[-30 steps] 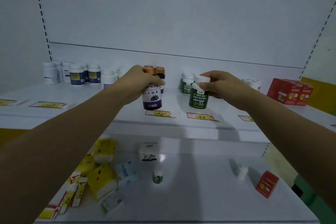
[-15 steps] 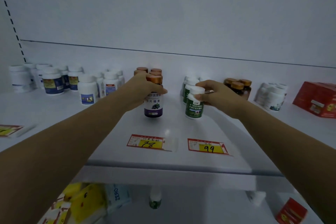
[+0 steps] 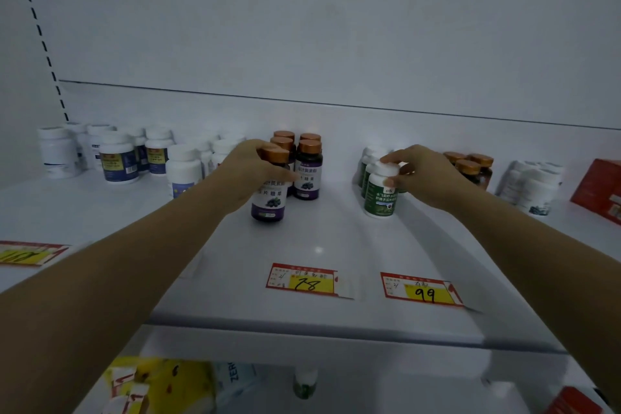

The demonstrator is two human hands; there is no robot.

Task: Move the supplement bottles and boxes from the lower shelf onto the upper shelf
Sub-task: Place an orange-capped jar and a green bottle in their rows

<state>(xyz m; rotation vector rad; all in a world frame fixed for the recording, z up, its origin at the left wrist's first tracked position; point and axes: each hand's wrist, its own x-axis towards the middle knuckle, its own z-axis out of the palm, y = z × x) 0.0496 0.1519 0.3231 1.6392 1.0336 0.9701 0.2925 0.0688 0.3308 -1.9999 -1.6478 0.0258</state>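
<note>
The purple bottle is gripped by the left hand, the fingers curled round its shoulder just under the copper cap. It appears to stand on the upper shelf, just in front of a cluster of like bottles near the back edge. The green bottle is pinched at its white cap by the right hand, thumb on the label side and fingers over the top. It is likewise set upright in front of its own row of green bottles. Each bottle is lined up behind a price tag at the front edge, the purple behind the "78" tag and the green behind the "99" tag, so the placing seems meant to sort like with like, labels facing out. The high grips are judged to suit lowering a bottle straight down without knocking its neighbours. Release is judged to be the step in hand. On the lower shelf, yellow packs, a small bottle and a red box are left to be moved, so the task is taken to be only partly done.
</note>
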